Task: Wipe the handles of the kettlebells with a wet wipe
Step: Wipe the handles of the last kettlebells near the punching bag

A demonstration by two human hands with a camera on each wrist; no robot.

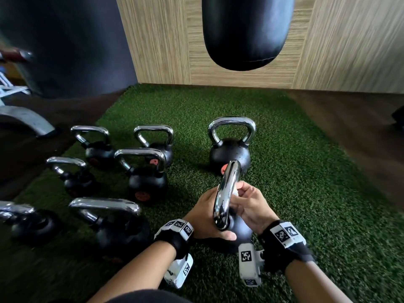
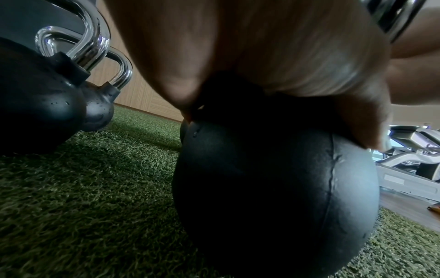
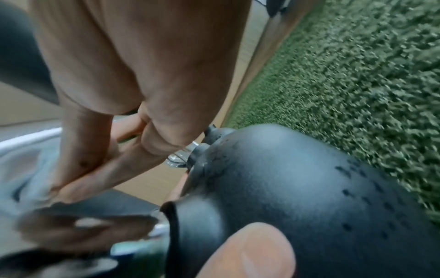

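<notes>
The kettlebell (image 1: 238, 232) stands near the turf mat's (image 1: 306, 193) front edge, its chrome handle (image 1: 226, 193) between both hands. The left hand (image 1: 205, 217) clasps its black body; the right hand (image 1: 251, 206) pinches a mostly hidden white wet wipe (image 1: 236, 192) against the handle. Orange labels on the neighbouring kettlebells (image 1: 144, 178) are unreadable.

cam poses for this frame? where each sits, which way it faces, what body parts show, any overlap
Head: worn high, facing forward and down at the turf; both forearms, left hand and right hand around the near kettlebell, wet wipe against its handle.
Left wrist: low beside the kettlebell, looking along the palm.
Right wrist: low, facing the bell; curled fingers show.
Shared: all three see the near kettlebell and turf.
</notes>
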